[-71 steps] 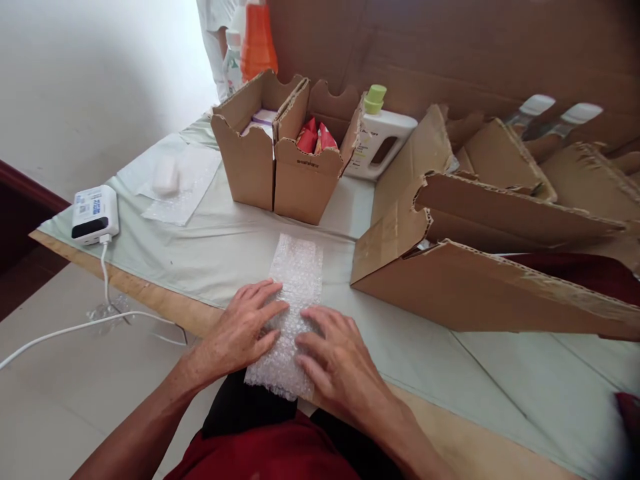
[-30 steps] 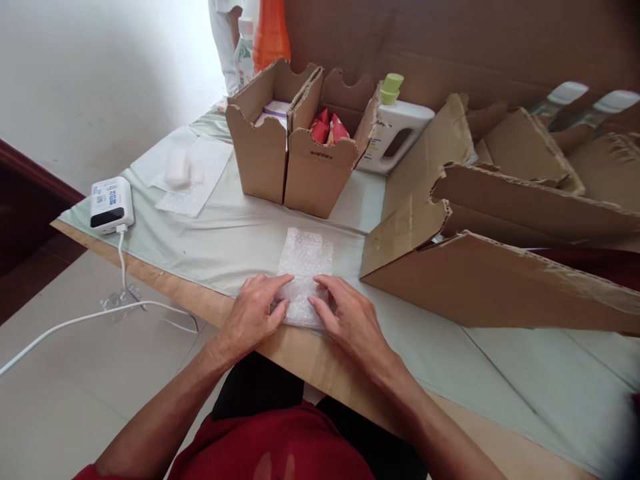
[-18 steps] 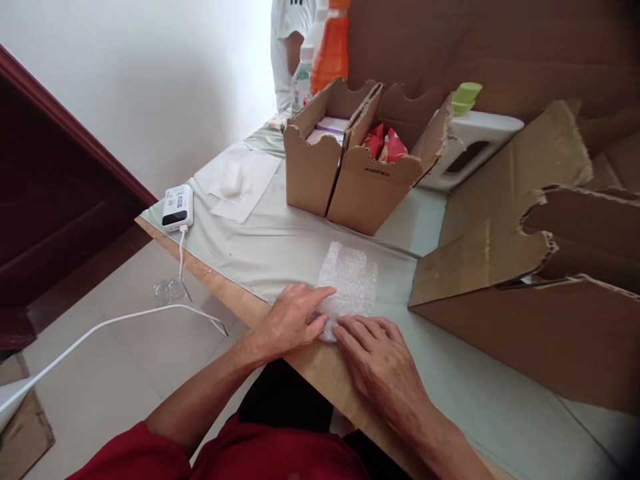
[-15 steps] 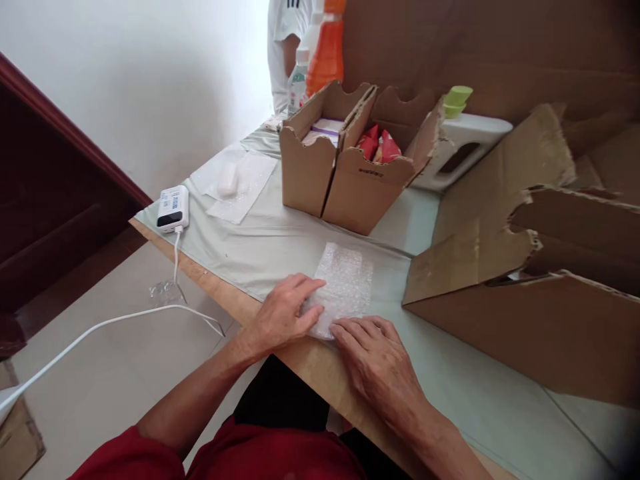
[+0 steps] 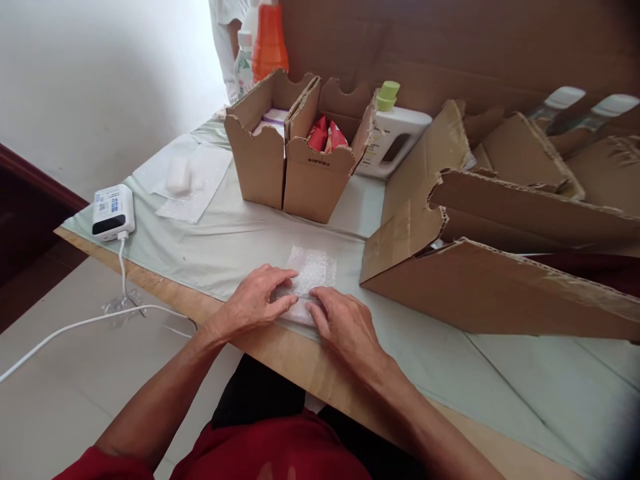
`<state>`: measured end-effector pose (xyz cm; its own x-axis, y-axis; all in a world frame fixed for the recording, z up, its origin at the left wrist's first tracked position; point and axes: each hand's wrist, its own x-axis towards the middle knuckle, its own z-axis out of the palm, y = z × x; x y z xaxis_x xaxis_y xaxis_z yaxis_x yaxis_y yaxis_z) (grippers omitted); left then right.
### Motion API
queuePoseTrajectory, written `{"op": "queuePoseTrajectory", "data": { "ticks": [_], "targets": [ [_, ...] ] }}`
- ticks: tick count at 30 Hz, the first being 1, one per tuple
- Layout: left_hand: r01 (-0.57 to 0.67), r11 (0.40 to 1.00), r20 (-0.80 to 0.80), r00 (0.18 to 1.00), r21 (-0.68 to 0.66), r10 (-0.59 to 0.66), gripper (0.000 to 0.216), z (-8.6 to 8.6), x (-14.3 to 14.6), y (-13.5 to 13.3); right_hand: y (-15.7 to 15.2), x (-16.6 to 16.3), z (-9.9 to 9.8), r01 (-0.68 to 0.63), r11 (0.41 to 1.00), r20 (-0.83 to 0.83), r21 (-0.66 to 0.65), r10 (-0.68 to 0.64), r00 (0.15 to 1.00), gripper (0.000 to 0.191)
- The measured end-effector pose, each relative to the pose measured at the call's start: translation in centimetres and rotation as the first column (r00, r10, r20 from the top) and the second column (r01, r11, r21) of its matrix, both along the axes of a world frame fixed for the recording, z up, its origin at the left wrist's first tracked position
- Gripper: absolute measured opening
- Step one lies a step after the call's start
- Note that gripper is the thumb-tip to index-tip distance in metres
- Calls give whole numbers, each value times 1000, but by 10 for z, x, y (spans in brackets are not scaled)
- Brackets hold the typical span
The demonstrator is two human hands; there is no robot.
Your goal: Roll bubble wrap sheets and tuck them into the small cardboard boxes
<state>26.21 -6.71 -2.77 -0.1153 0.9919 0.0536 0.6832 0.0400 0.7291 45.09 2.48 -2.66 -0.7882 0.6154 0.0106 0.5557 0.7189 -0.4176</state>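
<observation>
A small sheet of bubble wrap (image 5: 314, 267) lies at the table's front edge, its near part folded over into a flap. My left hand (image 5: 260, 293) is on its left side, fingers curled and thumb along the fold. From the right, my right hand (image 5: 345, 320) holds the folded part between bent fingers and thumb. Both hands touch the wrap. Whether anything lies inside the fold, I cannot tell.
A white power bank (image 5: 114, 212) with a cable sits at the left corner. Behind it lies another bubble wrap piece (image 5: 197, 200) with a pale block (image 5: 179, 177). Cardboard bins (image 5: 305, 190), a white jug (image 5: 400, 133) and a large cardboard box (image 5: 500, 293) stand behind and right.
The view has shifted to the right. The near edge of the bubble wrap is now folded over, and my right hand has moved up along it with its thumb on the fold.
</observation>
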Motion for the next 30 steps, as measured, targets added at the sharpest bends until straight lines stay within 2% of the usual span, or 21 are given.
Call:
{"op": "queuePoseTrajectory", "data": {
  "ticks": [3, 5, 7, 10, 12, 15, 17, 18, 19, 21, 23, 25, 28, 30],
  "targets": [
    [7, 998, -99, 995, 61, 0, 35, -10, 2, 2, -9, 9, -6, 30, 976, -135, 214, -1, 991, 14],
    [7, 997, -139, 990, 80, 5, 34, -16, 3, 4, -14, 18, -4, -9, 935, -245, 355, 102, 964, 14],
    [10, 996, -149, 989, 92, 4, 33, -20, 3, 6, -18, 23, 0, -98, 907, -249, 410, 214, 944, 15],
    [-4, 993, -116, 993, 116, 18, 31, -19, 3, 5, -19, 22, 0, -236, 890, -158, 390, 317, 935, 19],
    [-35, 992, -45, 998, 124, 41, 28, -16, 3, 3, -17, 18, -2, -260, 913, -178, 315, 326, 929, 21],
    [-35, 995, 90, 996, 94, 27, 32, -9, 0, -4, -11, 13, -2, -209, 975, -258, 72, 220, 941, 22],
    [-3, 997, 111, 994, 80, -5, 35, -7, -2, -7, -6, 11, -2, -142, 986, -232, -84, 119, 965, 22],
    [6, 997, 91, 996, 80, -13, 36, -7, -2, -8, -4, 10, -2, -103, 988, -200, -118, 78, 977, 22],
    [3, 996, 57, 998, 84, -8, 35, -7, -1, -8, -3, 10, -2, -69, 992, -166, -109, 50, 985, 21],
    [-27, 996, -18, 999, 91, 29, 32, -9, 2, -5, -2, 9, -3, -26, 999, -118, 27, 29, 993, 19],
    [-64, 993, -75, 995, 95, 71, 29, -12, 6, 0, -6, 10, -4, -15, 976, -110, 216, 40, 993, 16],
    [-92, 991, -103, 990, 95, 101, 29, -14, 10, 6, -12, 11, -4, -50, 947, -114, 318, 91, 989, 14],
    [-154, 981, -102, 981, 120, 166, 30, -14, 13, 8, -16, 10, -5, -136, 940, -83, 314, 170, 982, 21],
    [-237, 960, -34, 969, 150, 244, 33, -12, 16, 4, -11, 8, -7, -102, 973, -129, 208, 131, 983, 18]
  ]
}}
